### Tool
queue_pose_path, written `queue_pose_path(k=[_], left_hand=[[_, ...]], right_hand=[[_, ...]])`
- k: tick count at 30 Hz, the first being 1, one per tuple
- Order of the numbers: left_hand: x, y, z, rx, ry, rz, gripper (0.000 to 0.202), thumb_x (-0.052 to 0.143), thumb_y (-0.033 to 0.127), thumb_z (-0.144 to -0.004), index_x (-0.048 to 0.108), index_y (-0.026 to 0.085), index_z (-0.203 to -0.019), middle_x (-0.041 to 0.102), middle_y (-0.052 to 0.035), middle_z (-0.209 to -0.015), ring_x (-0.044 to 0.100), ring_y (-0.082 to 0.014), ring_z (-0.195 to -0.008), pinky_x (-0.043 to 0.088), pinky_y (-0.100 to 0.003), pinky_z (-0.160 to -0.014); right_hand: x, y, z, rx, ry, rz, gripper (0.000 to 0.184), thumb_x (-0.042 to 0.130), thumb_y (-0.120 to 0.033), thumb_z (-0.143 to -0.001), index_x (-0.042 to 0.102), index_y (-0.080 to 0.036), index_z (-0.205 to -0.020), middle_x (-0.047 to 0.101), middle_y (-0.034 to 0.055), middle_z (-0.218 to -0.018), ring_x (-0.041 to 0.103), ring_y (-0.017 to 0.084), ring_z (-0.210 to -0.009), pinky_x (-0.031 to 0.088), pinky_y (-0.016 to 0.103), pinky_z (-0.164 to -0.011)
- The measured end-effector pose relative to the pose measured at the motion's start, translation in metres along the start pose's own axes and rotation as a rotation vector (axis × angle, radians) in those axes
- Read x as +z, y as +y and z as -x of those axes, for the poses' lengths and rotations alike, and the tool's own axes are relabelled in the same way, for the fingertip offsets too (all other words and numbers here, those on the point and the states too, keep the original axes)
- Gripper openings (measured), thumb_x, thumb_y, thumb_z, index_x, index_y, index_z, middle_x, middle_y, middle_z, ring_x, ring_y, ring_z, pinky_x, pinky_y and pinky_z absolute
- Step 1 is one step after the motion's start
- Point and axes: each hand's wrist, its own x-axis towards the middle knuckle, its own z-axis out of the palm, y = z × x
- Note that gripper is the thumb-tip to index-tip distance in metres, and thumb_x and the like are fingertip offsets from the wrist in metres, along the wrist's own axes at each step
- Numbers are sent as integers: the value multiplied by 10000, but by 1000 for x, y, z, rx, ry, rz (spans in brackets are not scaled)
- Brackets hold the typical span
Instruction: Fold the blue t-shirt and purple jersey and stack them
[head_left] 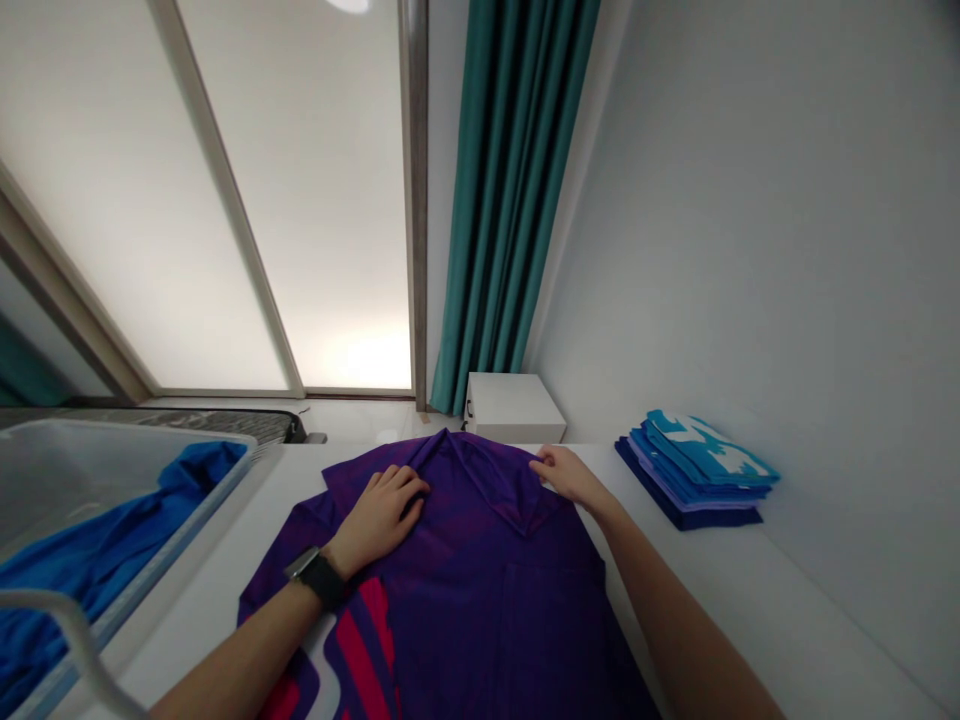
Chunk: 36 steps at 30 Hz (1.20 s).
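A purple shirt [480,590] with red and white stripes lies spread on the white table [720,580]. My left hand [382,515], a dark watch on its wrist, rests flat on the shirt just left of the collar, fingers stretched out. My right hand [566,473] is at the right shoulder of the shirt by the collar [480,465], its fingers curled onto the fabric edge; whether they pinch it is hard to tell.
A stack of folded blue garments [697,465] sits at the table's right by the wall. A clear plastic bin [45,490] with blue cloth [105,545] stands at the left. A white box [514,405], teal curtain [510,200] and window lie beyond.
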Motion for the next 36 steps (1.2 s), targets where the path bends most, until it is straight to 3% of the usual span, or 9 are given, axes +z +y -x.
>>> queue_pose_path(k=[6, 9, 14, 19, 22, 24, 28, 32, 36], left_hand=[[0, 1, 0, -7, -13, -11, 208, 435, 244, -941, 620, 243, -1038, 590, -45, -1036, 519, -234, -972, 407, -391, -830], [-2, 3, 0, -9, -23, -21, 203, 439, 233, -939, 615, 236, -1039, 588, -48, -1039, 515, -234, -967, 406, -402, -839], [-3, 7, 2, -16, -31, -34, 203, 450, 208, -928, 618, 237, -1040, 590, -50, -1036, 514, -236, -975, 411, -406, -847], [-10, 3, -3, -37, -1, 118, 194, 473, 212, -912, 642, 232, -1006, 627, -41, -1019, 551, -217, -961, 431, -382, -868], [-25, -14, -8, -121, 101, 238, 213, 460, 215, -909, 659, 204, -986, 660, -47, -983, 588, -192, -941, 446, -330, -886], [-38, -33, -7, -262, 149, 201, 234, 454, 232, -907, 669, 192, -992, 680, -56, -981, 608, -191, -943, 450, -308, -886], [-57, -80, 9, -582, 74, 30, 261, 472, 250, -875, 692, 178, -994, 712, -73, -891, 652, -219, -860, 463, -303, -795], [-56, -114, 27, -710, 36, 20, 203, 544, 283, -819, 712, 177, -861, 727, -83, -838, 673, -239, -838, 456, -286, -744], [-47, -127, 29, -730, -3, 133, 227, 573, 370, -804, 711, 191, -834, 734, -49, -791, 678, -204, -741, 449, -245, -642]], right_hand=[[16, -42, 13, -182, -70, -4, 152, 541, -248, -855, 677, -186, -826, 655, 0, -689, 565, 137, -630, 376, 228, -622], [30, -52, 20, -287, -72, 114, 148, 543, -241, -872, 680, -205, -914, 675, 14, -767, 586, 156, -697, 380, 245, -668], [54, -50, 26, -448, 4, 382, 131, 518, -219, -897, 648, -210, -907, 666, 61, -895, 576, 210, -881, 374, 307, -798], [67, -37, 24, -520, 126, 306, 95, 509, -198, -887, 604, -209, -894, 630, 71, -962, 528, 231, -950, 383, 355, -836], [71, -30, 21, -543, 139, 250, 85, 501, -198, -884, 584, -214, -873, 621, 66, -949, 532, 233, -933, 397, 371, -830], [73, -26, 18, -552, 150, 239, 84, 499, -205, -884, 579, -217, -860, 620, 63, -934, 537, 235, -920, 402, 374, -820], [78, -19, 13, -559, 160, 230, 85, 502, -223, -885, 581, -217, -853, 623, 65, -939, 539, 235, -911, 405, 377, -816], [80, -16, 12, -551, 172, 227, 96, 497, -244, -887, 585, -217, -859, 625, 68, -936, 540, 237, -911, 406, 376, -817], [79, -17, 12, -542, 170, 231, 113, 486, -255, -892, 583, -217, -850, 622, 67, -925, 544, 237, -903, 407, 374, -812]])
